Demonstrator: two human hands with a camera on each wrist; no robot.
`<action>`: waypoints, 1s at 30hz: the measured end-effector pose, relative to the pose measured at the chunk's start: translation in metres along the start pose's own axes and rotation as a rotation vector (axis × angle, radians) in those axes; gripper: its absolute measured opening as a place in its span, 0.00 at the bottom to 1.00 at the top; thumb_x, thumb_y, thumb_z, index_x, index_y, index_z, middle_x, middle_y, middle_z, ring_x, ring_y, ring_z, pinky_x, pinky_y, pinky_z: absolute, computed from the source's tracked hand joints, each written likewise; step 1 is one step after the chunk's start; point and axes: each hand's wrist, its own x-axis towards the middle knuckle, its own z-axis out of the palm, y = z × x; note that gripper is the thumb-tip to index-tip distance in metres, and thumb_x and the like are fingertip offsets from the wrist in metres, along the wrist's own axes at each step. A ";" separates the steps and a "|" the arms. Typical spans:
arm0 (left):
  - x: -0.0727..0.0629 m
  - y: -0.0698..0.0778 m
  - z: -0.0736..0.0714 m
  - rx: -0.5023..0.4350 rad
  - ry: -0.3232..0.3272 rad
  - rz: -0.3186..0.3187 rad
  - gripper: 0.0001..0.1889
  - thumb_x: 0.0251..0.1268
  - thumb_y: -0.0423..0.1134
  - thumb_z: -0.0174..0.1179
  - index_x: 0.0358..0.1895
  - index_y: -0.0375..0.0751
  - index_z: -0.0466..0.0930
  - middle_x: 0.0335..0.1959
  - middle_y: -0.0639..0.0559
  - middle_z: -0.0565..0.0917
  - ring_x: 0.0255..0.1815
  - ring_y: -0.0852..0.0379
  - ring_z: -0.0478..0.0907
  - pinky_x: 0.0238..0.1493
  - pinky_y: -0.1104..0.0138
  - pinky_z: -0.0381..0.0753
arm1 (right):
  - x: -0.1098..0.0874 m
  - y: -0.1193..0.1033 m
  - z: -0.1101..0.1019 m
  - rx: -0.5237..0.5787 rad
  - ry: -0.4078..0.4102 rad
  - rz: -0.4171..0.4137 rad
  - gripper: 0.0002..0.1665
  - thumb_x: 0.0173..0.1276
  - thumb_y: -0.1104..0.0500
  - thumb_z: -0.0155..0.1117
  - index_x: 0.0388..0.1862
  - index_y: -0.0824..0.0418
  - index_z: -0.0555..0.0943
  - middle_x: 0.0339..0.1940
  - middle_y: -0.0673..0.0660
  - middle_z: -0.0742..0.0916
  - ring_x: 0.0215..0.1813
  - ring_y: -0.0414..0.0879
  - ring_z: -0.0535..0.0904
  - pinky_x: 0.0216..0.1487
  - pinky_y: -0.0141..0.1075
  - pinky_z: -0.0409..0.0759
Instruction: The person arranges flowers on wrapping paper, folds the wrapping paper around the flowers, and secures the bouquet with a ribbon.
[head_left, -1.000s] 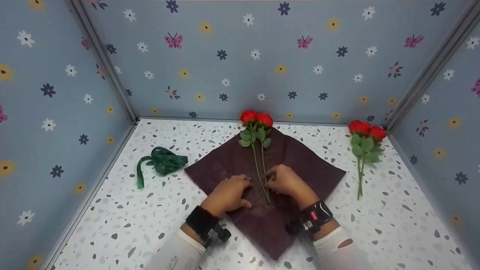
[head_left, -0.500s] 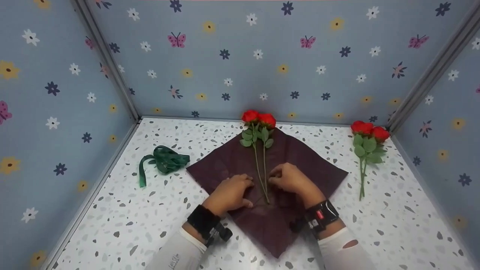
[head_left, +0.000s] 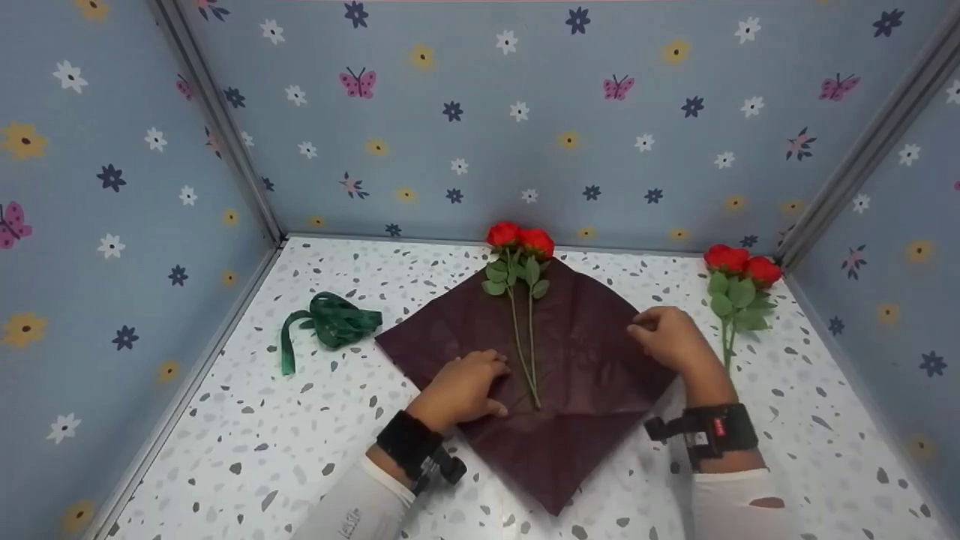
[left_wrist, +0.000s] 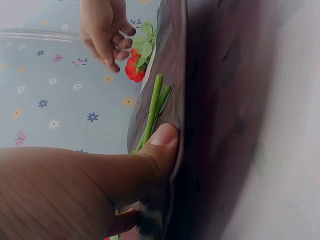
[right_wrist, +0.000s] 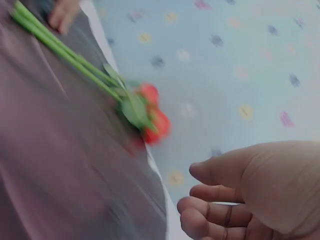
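Observation:
Two red roses (head_left: pixel 534 288) lie on a dark maroon wrapping sheet (head_left: pixel 600 375), blooms past its far corner and stems pointing toward the person. My left hand (head_left: pixel 463 386) rests on the sheet just left of the stems; its thumb (left_wrist: pixel 162 140) lies near the cut stem ends in the left wrist view. Over the sheet's right corner is my right hand (head_left: pixel 670 337), fingers loosely bent and holding nothing. The right wrist view shows those bent fingers (right_wrist: pixel 210 212) apart from the two roses (right_wrist: pixel 155 120).
A bundle of green ribbon (head_left: pixel 337 322) lies at the left. Several more red roses (head_left: pixel 739 285) lie at the back right, stems partly hidden behind the right arm. Patterned panels (head_left: pixel 480 135) wall the speckled table (head_left: pixel 247 427) at the back and both sides.
My right hand has left the rose stems and moved right, to the sheet's right corner. My left hand and the two roses have stayed in place.

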 end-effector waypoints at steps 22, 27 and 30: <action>-0.002 0.001 -0.002 0.000 0.007 -0.013 0.37 0.66 0.55 0.83 0.74 0.43 0.86 0.80 0.47 0.81 0.81 0.41 0.78 0.83 0.35 0.74 | -0.052 0.128 -0.094 -0.088 -0.072 0.479 0.36 0.85 0.36 0.58 0.28 0.63 0.87 0.21 0.52 0.84 0.30 0.49 0.81 0.36 0.43 0.77; -0.002 0.001 -0.001 -0.006 0.002 -0.016 0.38 0.66 0.55 0.83 0.75 0.43 0.85 0.81 0.47 0.80 0.83 0.41 0.76 0.85 0.35 0.72 | -0.050 0.130 -0.084 -0.032 -0.137 0.488 0.36 0.83 0.36 0.62 0.15 0.54 0.79 0.14 0.48 0.77 0.23 0.46 0.75 0.33 0.42 0.74; -0.002 0.002 0.000 -0.012 0.002 -0.018 0.38 0.66 0.55 0.83 0.75 0.43 0.85 0.82 0.46 0.80 0.83 0.41 0.76 0.85 0.35 0.72 | -0.049 0.130 -0.080 -0.034 -0.134 0.487 0.35 0.81 0.38 0.65 0.16 0.56 0.80 0.15 0.49 0.79 0.23 0.46 0.76 0.32 0.41 0.75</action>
